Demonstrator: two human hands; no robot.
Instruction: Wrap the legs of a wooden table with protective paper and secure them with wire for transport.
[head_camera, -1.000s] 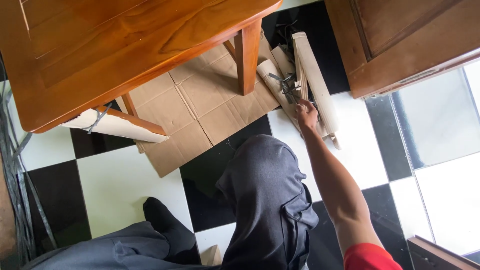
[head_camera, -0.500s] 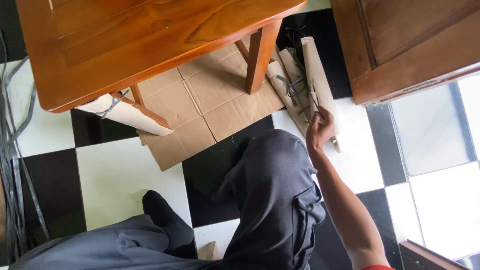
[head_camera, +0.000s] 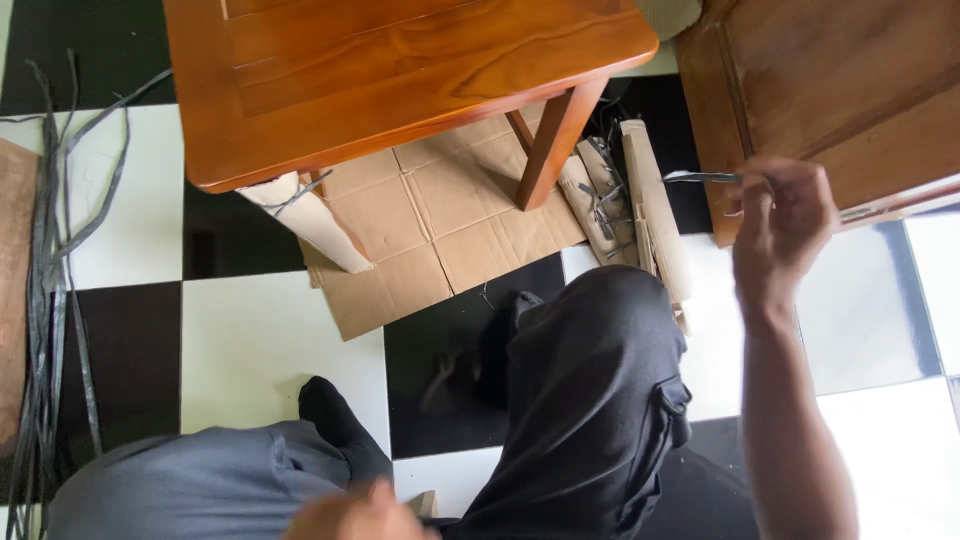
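Observation:
My right hand (head_camera: 785, 225) is raised at the right, fingers closed on a thin dark metal tool (head_camera: 700, 178) that points left. Below and left of it lie paper-wrapped wooden pieces (head_camera: 655, 215) bound with dark straps, on the floor beside the table leg (head_camera: 555, 145). My left hand (head_camera: 355, 515) shows blurred at the bottom edge near my knee; I cannot tell whether it holds anything. My legs in grey trousers (head_camera: 590, 400) fill the lower middle.
A small brown wooden table (head_camera: 400, 70) stands on flattened cardboard (head_camera: 440, 215) over a black and white tiled floor. One table leg is wrapped in paper (head_camera: 310, 220). Dark plastic straps (head_camera: 50, 290) lie at the left. A wooden cabinet door (head_camera: 830, 90) is at the upper right.
My right hand has lifted away from the wrapped bundle and moved right and up, now holding the thin dark tool. The view has shifted left. My left hand has entered at the bottom.

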